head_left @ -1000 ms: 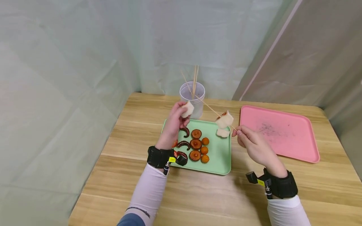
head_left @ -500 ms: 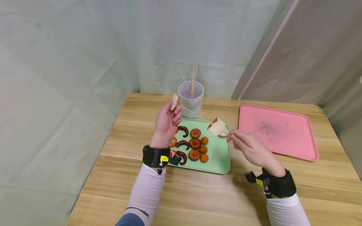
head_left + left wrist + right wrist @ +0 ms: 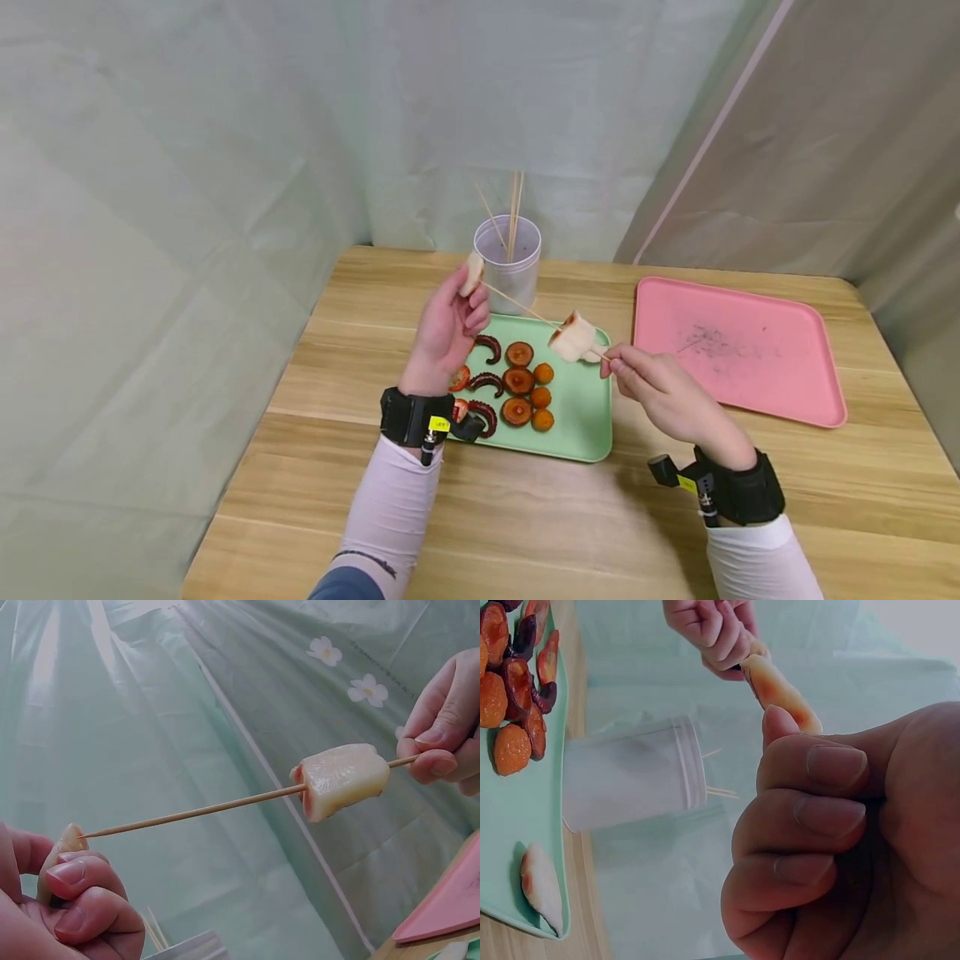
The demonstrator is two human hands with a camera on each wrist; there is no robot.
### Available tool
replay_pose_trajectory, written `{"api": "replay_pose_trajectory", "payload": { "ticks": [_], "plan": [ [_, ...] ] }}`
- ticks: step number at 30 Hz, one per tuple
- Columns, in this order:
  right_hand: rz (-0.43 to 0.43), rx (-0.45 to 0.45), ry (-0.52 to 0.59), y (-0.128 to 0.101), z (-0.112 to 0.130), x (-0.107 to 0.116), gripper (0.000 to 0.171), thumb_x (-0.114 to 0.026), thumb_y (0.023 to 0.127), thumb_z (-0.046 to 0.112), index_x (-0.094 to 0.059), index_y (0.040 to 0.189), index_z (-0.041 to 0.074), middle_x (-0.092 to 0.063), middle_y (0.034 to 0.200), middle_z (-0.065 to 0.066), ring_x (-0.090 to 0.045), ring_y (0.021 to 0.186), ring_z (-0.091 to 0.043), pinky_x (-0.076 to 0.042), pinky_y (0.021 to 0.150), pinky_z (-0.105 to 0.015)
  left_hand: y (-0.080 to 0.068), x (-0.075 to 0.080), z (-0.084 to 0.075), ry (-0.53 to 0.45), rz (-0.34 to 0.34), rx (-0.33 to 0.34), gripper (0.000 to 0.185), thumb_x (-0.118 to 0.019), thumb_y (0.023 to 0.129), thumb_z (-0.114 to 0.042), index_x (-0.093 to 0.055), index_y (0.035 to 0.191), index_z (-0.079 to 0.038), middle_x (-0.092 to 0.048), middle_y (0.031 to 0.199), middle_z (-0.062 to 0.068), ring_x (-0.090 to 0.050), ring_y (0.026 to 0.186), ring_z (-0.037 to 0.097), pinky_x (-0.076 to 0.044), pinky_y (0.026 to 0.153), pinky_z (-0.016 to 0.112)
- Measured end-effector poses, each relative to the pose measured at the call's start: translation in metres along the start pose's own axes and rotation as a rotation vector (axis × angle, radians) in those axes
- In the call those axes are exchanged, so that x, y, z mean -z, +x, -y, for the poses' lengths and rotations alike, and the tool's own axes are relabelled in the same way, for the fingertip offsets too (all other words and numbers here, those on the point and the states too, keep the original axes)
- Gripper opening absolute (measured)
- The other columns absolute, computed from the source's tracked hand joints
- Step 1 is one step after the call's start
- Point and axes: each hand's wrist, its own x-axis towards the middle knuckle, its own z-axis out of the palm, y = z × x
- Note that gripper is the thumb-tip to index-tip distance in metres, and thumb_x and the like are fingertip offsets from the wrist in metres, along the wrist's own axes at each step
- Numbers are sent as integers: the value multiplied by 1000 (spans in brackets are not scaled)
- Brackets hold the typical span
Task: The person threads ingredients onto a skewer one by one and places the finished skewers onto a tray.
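My left hand [image 3: 441,337] pinches a white food piece with browned edges [image 3: 472,275], held edge-on over the green tray's far left side. Facing it, my right hand [image 3: 667,390] grips the blunt end of a bamboo skewer [image 3: 195,814] between thumb and fingers. Threaded on that skewer near the right hand is another white piece [image 3: 346,780]. In the left wrist view, the skewer's point touches or nearly touches the left hand's piece; whether it has pierced it I cannot tell. One more white piece [image 3: 541,887] lies on the green tray [image 3: 581,417], partly covered in the head view.
The tray also carries mushroom caps [image 3: 517,382], orange balls [image 3: 542,397], dark tentacles [image 3: 486,383] and red-and-white pieces [image 3: 459,379]. Behind it stands a white cup [image 3: 517,279] with several skewers [image 3: 514,212]. A pink tray [image 3: 750,358] lies to the right on the wooden table.
My left hand has shifted left and turned its piece from face-on to edge-on. The right hand has come slightly down and left, tilting the skewer's point toward that piece.
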Motion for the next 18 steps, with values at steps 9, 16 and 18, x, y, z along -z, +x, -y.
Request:
{"api": "replay_pose_trajectory", "payload": {
  "ticks": [9,16,18],
  "plan": [
    [15,-20,-1,0,1,1,21,-46,114,6,-65,108,12,-38,68,13,-38,60,-6,-35,59,-29,0,-1,1,-9,19,1,26,-36,118,-26,-55,107,-13,-44,72,-5,-33,51,5,-23,50,20],
    [13,-18,4,-2,4,1,21,-47,115,7,-65,107,15,-38,68,13,-38,59,-6,-35,58,-29,0,-2,2,78,28,-45,21,-37,117,-24,-51,109,-12,-42,75,-4,-34,52,5,-21,51,22],
    [19,-17,14,-2,5,1,22,-47,115,8,-65,106,17,-38,67,14,-39,58,-6,-36,58,-29,-1,-3,3,119,7,-61,17,-41,116,-22,-52,112,-11,-43,76,-3,-35,53,6,-21,52,22]
  ]
}}
